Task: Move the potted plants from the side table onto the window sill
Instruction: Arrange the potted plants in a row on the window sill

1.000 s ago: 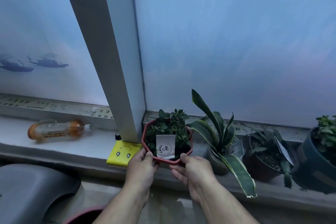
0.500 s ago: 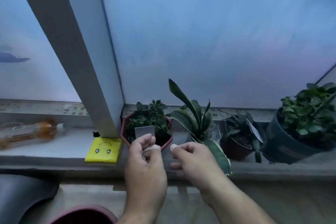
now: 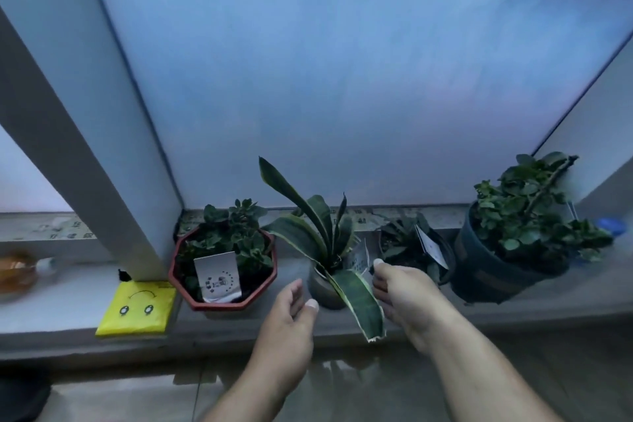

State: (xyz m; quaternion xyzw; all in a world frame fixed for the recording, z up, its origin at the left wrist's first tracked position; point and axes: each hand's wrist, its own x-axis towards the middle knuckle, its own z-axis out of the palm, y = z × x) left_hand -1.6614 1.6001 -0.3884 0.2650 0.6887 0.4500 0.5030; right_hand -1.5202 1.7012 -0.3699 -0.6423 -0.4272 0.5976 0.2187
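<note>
Frosted glass backs a grey sill [image 3: 85,288] where four potted plants stand in a row: red pot [image 3: 222,271], snake plant [image 3: 325,260], dark pot [image 3: 416,250], big pot [image 3: 503,257]. Both hands flank the snake plant with fingers spread, gripping nothing: left hand [image 3: 289,319] just beside its pot, right hand [image 3: 406,295] near the drooping leaf. A yellow pouch [image 3: 137,308] lies left of the red pot.

Crowded sill, narrow gaps between pots

My left hand [image 3: 291,315] and right hand [image 3: 406,295] flank the snake plant pot [image 3: 323,288]; its drooping leaf [image 3: 363,305] hangs between them. The red pot [image 3: 222,267] blocks the left, the small dark pot [image 3: 416,250] the right; the sill's front edge [image 3: 479,322] lies bare.
</note>
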